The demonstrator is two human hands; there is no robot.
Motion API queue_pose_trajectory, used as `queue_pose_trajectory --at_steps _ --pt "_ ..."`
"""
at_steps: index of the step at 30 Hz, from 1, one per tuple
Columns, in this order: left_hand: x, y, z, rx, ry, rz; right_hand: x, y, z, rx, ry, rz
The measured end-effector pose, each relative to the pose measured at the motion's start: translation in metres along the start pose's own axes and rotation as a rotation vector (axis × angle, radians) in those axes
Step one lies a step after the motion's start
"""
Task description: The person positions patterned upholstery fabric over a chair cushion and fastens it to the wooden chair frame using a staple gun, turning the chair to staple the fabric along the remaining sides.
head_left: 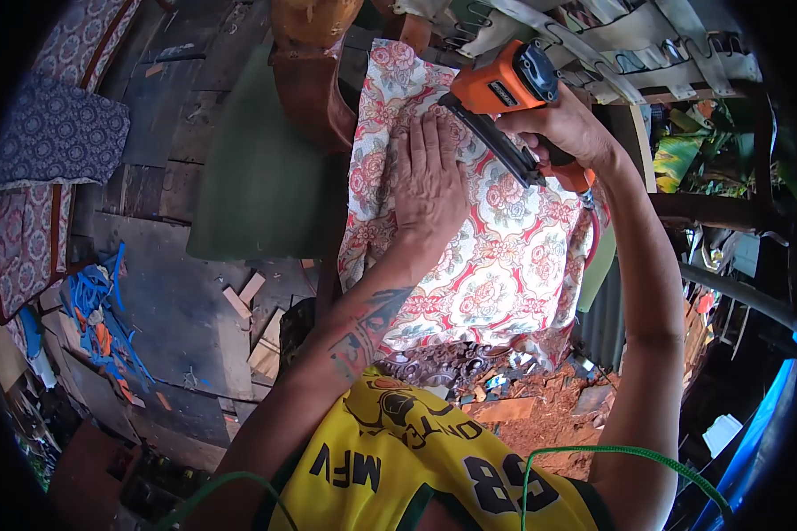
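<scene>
A floral fabric in white, red and grey-green is spread over a chair-like piece in front of me. My left hand lies flat on its upper part, fingers stretched out and pointing away from me. An orange and black pneumatic staple gun is gripped in my right hand. Its nose end is near the fabric, just beyond my left fingertips; whether it touches, I cannot tell. A hose fitting shows at the back of the tool, below my right hand.
Beyond the fabric stands a brown curved wooden frame, and webbing straps run across the upper right. Green material lies to the left. Blue strips and wood offcuts litter the plank floor. Patterned cushions sit far left.
</scene>
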State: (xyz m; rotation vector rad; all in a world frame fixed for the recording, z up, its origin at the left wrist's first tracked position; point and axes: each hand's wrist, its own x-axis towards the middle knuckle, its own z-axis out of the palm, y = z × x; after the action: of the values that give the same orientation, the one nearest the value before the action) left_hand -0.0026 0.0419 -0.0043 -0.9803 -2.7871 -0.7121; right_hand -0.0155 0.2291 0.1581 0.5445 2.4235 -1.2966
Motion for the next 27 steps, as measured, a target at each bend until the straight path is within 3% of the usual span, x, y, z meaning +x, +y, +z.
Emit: queue_pose_trajectory --at_steps 7,15,27 --pt "-0.001 -0.002 -0.002 -0.035 0.048 -0.037 0.031 -0.015 0.008 -0.007 -0.138 -0.004" --pt "-0.006 -0.007 -0.002 -0.209 0.132 -0.111 0.043 -0.019 0.022 -0.039 -0.148 0.048" --pt "-0.007 -0.006 0.000 -0.214 0.197 -0.092 0.047 -0.029 0.028 -0.142 -0.157 0.027"
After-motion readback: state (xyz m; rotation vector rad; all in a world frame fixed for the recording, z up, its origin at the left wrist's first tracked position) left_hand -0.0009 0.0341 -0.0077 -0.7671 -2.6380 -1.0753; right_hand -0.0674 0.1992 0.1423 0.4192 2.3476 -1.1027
